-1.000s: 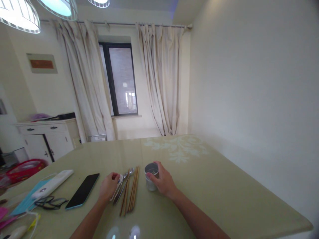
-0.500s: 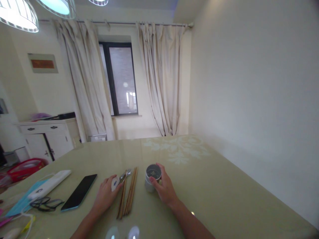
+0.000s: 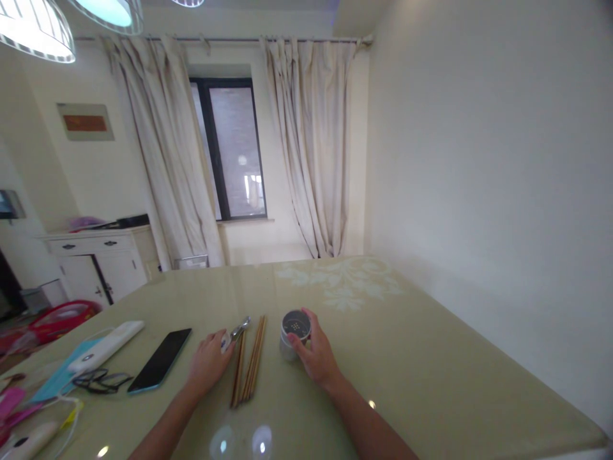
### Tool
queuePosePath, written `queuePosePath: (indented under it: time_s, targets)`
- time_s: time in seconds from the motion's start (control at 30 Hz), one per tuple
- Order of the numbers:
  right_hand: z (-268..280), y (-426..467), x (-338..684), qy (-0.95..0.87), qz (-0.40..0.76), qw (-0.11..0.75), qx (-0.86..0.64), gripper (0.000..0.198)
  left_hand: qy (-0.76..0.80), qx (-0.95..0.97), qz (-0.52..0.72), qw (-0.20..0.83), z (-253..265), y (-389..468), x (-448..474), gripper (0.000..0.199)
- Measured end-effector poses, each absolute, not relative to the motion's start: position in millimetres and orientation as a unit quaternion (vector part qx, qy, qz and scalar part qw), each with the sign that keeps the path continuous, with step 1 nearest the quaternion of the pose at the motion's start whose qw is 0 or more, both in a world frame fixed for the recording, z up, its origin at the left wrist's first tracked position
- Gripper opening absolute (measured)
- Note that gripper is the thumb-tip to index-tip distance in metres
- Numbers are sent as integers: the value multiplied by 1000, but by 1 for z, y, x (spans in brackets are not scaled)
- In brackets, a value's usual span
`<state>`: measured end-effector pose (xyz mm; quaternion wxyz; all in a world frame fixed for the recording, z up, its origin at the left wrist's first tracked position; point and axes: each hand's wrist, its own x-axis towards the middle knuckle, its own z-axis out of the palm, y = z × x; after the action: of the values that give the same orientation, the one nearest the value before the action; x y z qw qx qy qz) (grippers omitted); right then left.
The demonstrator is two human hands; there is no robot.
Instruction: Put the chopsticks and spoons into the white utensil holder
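My left hand (image 3: 211, 361) is closed around a small bunch of spoons at the left of the chopsticks. A white one with a blue mark (image 3: 226, 342) shows at the fingertips, and a shiny metal spoon (image 3: 240, 327) points away from me. Just right of it, wooden chopsticks (image 3: 255, 361) lie on the table in two loose bundles. My right hand (image 3: 318, 354) grips a pale grey utensil holder (image 3: 288, 349) from its right side, thumb at the near rim. The holder stands upright, and small holes show in its dark bottom.
A black phone (image 3: 161, 360), folded glasses (image 3: 101, 381), a white power strip-like bar (image 3: 108, 347) and a blue face mask (image 3: 60, 377) lie to the left. The glossy table (image 3: 431, 383) meets a wall on the right. Lamps hang at upper left.
The spoons in my left hand have turned, their metal ends now closer together and pointing away to the right. The view has shifted slightly; the right hand still grips the holder.
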<state>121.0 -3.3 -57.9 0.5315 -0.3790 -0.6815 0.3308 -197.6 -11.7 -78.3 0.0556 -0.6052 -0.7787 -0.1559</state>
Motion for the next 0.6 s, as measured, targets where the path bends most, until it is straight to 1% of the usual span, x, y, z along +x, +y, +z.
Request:
queuePosePath:
  time_s: [0.3,0.47,0.6]
  targets:
    - [-57,-4,122,-674,327,542,-381,72,-811,-569,-124,50,-65,-13,-186,55]
    - [-57,-4,122,-676,334,531,-385,73,-816,-566,-112,46,-56,-17,-181,49]
    - [-57,-5,122,-676,328,540,-380,71,-815,-569,-103,44,-53,-16,-179,48]
